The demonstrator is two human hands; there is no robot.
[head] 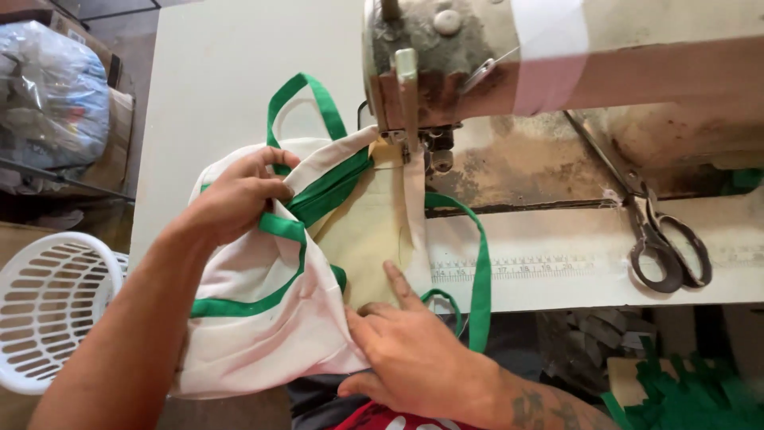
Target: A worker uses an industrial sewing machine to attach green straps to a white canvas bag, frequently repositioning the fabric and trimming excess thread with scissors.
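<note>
— Gripping hard, is it, that left hand (235,195)?

— Fingers curled shut over a fold of the white cloth bag (263,318), right where the green trim (285,227) crosses it. The thumb side I can't see well from where I stand, so I'd only say it looks like a pinch of cloth and trim together.

— And the right hand (414,350)?

— Flat and spread. Palm down on the near edge of the bag, forefinger stretched forward along the cream panel (370,231) toward the needle. It presses; it grasps nothing.

— Where's the bag itself?

— Bunched on the pale sewing table (215,72), spilling over the near edge toward the person's lap. Its front edge is tucked under the presser foot (434,155) of the old, grimy sewing machine (493,56). One green handle (306,99) loops up behind the left hand, another green strap (480,263) hangs down over the table's edge by the right wrist.

— Anything else about?

— A printed ruler strip (517,267) runs along the table front, just right of the cloth. Big scissors (660,239) lie farther right, well apart from both hands. A white plastic basket (48,306) stands on the floor by the left forearm, and green cloth scraps (692,394) are piled low on the right.
</note>
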